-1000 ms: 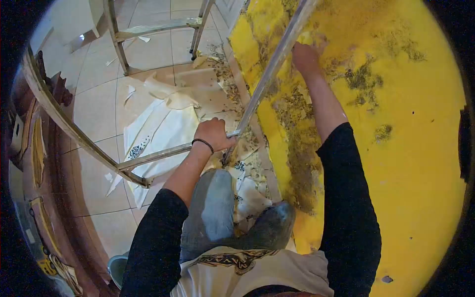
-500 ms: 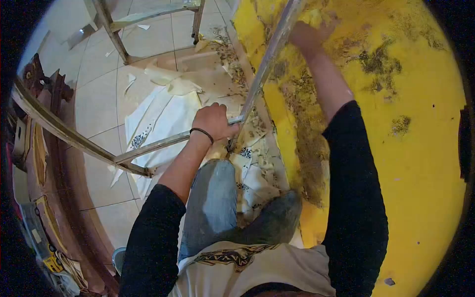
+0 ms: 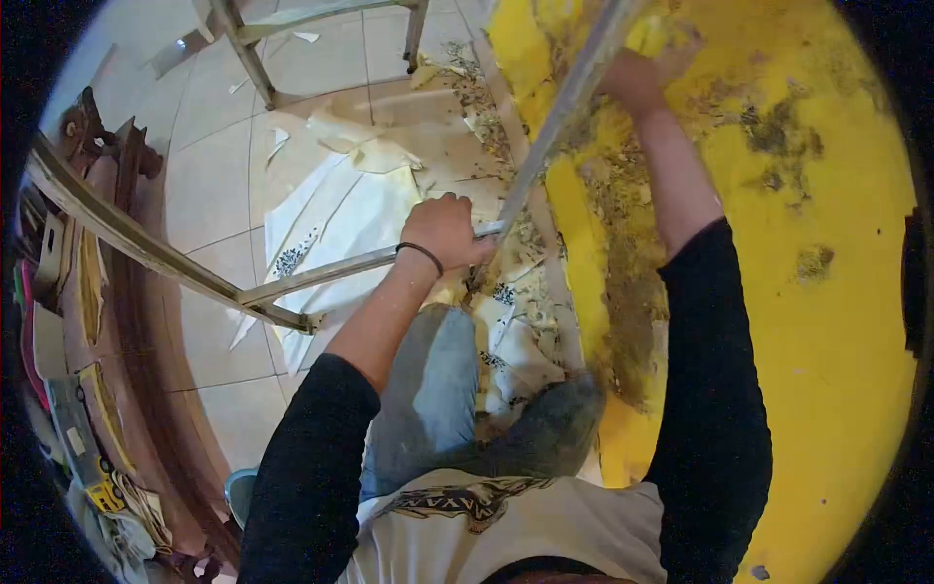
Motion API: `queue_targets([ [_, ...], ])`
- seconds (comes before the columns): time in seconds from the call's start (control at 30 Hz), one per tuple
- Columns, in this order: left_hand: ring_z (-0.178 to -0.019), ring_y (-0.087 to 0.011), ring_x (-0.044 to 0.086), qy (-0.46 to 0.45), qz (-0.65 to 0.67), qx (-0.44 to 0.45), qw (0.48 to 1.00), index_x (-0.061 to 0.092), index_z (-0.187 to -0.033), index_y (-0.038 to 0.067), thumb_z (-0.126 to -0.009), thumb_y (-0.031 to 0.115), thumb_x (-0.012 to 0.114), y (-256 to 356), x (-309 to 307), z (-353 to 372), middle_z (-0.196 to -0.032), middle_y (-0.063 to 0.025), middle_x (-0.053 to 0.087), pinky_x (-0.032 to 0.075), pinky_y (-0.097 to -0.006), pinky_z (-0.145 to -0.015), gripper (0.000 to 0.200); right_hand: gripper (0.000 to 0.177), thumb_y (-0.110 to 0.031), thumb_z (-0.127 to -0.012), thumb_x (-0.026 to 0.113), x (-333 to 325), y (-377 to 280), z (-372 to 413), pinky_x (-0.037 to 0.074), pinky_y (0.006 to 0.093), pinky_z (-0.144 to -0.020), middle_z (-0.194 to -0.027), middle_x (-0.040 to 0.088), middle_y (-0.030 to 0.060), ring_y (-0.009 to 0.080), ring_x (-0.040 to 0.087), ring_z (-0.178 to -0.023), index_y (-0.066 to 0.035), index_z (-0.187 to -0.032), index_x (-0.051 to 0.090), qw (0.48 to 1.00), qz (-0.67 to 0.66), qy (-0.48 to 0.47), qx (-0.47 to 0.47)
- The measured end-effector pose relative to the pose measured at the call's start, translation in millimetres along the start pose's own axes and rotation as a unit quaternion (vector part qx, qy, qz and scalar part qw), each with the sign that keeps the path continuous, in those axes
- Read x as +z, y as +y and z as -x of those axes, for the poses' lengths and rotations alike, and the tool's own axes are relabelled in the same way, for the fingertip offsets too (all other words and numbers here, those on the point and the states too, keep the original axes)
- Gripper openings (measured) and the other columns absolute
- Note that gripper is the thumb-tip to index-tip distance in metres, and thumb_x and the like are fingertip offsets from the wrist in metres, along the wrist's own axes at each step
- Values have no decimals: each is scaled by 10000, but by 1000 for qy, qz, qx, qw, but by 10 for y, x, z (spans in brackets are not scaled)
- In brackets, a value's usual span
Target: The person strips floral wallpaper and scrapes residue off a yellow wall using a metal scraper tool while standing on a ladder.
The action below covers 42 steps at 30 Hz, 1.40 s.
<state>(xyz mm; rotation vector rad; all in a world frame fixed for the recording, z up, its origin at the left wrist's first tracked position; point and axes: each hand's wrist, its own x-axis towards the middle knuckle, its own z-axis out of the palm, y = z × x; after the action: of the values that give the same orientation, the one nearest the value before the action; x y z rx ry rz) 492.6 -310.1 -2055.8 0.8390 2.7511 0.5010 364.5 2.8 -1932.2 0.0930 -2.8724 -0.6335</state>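
My left hand [image 3: 443, 232], with a dark band at its wrist, is wrapped round a rung [image 3: 336, 273] of a worn wooden ladder, close to where the rung meets the ladder's long rail [image 3: 555, 136]. At the upper right, my right hand [image 3: 637, 80] reaches up to the yellow wall [image 3: 769, 341], next to loose, peeling paint. The rail crosses in front of part of that hand and its fingers are smeared, so I cannot tell what they hold. Below it, a brown, crumbling patch [image 3: 628, 282] of bared wall runs downward.
White sheets [image 3: 350, 219] with dark specks lie on the tiled floor [image 3: 209, 204]. Paint flakes and crumbs [image 3: 477, 107] line the wall's foot. More wooden legs [image 3: 255, 73] stand at the top. Dark wooden furniture [image 3: 146, 389] and assorted items fill the left edge.
The whole view has shifted, so most things sit slightly further right and lower. My left hand keeps its hold on the rung; my right hand stays up at the wall.
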Motion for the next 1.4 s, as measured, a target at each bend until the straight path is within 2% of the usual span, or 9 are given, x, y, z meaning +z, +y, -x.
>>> queue_targets([
  [0.13,-868,-353,667,-29,9,12,999,664,-974,-21,-720,561,627,65,121,74,-959,-209,654,549,-438,-766,636,264,-157,-879,509,192,-217,332,547,539,-807,-986,701,213,403,686,-923,-5,-992,694,992,-75,-87,56],
  [0.3,-853,-359,668,11,3,13,1000,667,-943,-25,-724,564,615,0,74,23,-938,-218,657,550,-454,-755,631,300,-206,-866,499,164,-380,456,545,527,-775,-964,695,231,393,686,-897,-9,-979,695,995,-97,21,-14],
  [0.63,-843,-352,677,4,-15,16,1000,681,-946,-20,-739,575,600,61,80,66,-919,-208,667,557,-439,-756,635,223,-146,-831,590,363,-408,685,563,471,-719,-980,681,263,386,689,-873,28,-937,683,987,15,-162,-9],
  [0.73,-845,-348,678,3,-12,19,1000,685,-940,-14,-737,582,604,48,92,59,-913,-205,665,558,-438,-754,635,221,-133,-855,568,514,-398,678,560,483,-716,-923,681,248,368,692,-866,18,-962,687,999,-25,-33,32],
  [0.83,-851,-347,677,-6,-17,20,1000,685,-953,-18,-733,592,608,59,104,60,-923,-206,660,558,-435,-754,653,239,-142,-880,516,732,-391,689,559,516,-728,-961,698,219,392,689,-877,20,-938,683,988,-27,-152,-15],
  [1.07,-839,-348,676,-11,-12,12,1000,682,-932,-20,-749,577,594,38,187,43,-923,-202,662,552,-455,-751,630,249,-225,-885,587,264,-448,663,556,491,-753,-958,700,174,350,691,-902,-20,-950,714,992,47,-109,-34],
  [1.17,-789,-376,673,20,-8,23,1000,670,-849,-18,-732,610,590,43,139,49,-860,-233,658,554,-470,-708,644,248,-240,-874,626,425,-395,668,556,480,-741,-957,700,172,353,689,-896,-30,-971,716,989,-93,-62,101],
  [1.27,-835,-335,681,12,-36,9,999,683,-940,-6,-748,602,607,56,137,56,-941,-194,669,558,-435,-731,643,227,-201,-881,606,641,-480,717,553,476,-723,-922,698,171,355,688,-876,-21,-983,700,994,-3,-108,21],
  [1.4,-831,-338,683,4,-30,4,1000,688,-938,-7,-727,599,623,47,119,49,-952,-202,668,560,-435,-734,645,188,-113,-883,524,-272,-87,951,553,455,-680,-872,686,190,348,687,-844,6,-949,655,996,75,-40,-11],
])
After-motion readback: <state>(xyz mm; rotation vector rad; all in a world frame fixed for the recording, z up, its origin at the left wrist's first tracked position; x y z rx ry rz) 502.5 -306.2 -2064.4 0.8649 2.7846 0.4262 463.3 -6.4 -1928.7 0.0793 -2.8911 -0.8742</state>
